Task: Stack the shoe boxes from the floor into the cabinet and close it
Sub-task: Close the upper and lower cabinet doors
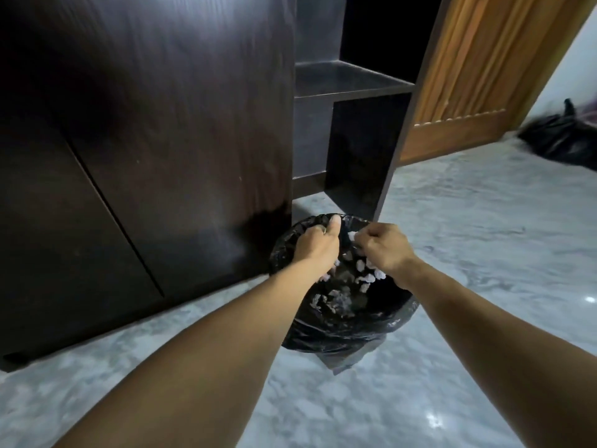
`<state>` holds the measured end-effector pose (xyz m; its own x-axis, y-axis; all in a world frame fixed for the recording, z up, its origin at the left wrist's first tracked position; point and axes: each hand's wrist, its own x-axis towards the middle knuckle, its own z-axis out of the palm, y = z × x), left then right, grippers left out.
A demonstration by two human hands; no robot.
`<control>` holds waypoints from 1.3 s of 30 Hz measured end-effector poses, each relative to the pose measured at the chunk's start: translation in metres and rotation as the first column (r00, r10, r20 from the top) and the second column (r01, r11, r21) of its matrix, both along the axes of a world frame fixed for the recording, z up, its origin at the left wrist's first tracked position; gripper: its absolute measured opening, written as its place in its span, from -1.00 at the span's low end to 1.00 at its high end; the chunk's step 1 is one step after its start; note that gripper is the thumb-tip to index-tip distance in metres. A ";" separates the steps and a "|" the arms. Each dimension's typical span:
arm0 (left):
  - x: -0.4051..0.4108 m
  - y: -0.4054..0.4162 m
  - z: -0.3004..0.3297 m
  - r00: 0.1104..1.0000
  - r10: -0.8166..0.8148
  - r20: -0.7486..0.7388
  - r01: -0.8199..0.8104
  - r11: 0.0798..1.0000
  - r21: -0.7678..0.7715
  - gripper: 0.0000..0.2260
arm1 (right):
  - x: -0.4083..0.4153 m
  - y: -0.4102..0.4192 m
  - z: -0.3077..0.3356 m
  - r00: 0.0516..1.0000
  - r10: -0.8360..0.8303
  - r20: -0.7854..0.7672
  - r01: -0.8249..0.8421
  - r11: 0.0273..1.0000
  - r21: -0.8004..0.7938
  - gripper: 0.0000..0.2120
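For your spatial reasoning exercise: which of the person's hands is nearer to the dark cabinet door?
Left. The left hand grips the bin liner's rim right beside the cabinet door; the right hand pinches the liner farther from it.

We reach both bare forearms forward and down, converging. Our left hand (318, 242) is curled, thumb pointing far. Our right hand (384, 250), just right of it, seems fisted, fingers hidden underneath.
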<state>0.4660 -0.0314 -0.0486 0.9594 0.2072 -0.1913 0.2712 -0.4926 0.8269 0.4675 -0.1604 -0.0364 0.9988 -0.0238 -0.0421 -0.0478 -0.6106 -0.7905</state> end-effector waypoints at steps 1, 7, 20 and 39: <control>0.000 -0.002 -0.003 0.999 -0.009 -0.035 0.009 1.000 0.007 -0.45 | 0.001 -0.005 -0.001 1.000 0.012 0.003 -0.012 1.000 -0.023 -0.80; -0.005 0.007 -0.021 0.998 -0.031 0.052 0.029 0.999 0.039 -0.74 | 0.002 -0.019 -0.014 0.999 0.012 0.033 -0.008 0.994 -0.113 -0.74; -0.062 0.094 -0.022 0.821 -0.002 0.571 -0.143 0.968 0.208 -0.91 | -0.046 0.045 -0.007 0.945 0.216 0.246 -0.202 0.976 -0.081 -0.93; -0.208 0.310 -0.214 0.986 0.099 -0.131 0.004 0.781 0.625 -0.34 | -0.120 0.205 -0.210 0.769 0.606 -0.203 -0.609 0.598 -0.521 -0.14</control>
<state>0.2581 0.2790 -0.2624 0.9159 0.3751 -0.1432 0.4012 -0.8678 0.2930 0.3474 0.0450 -0.2469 0.7909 0.5690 -0.2252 0.4887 -0.8088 -0.3273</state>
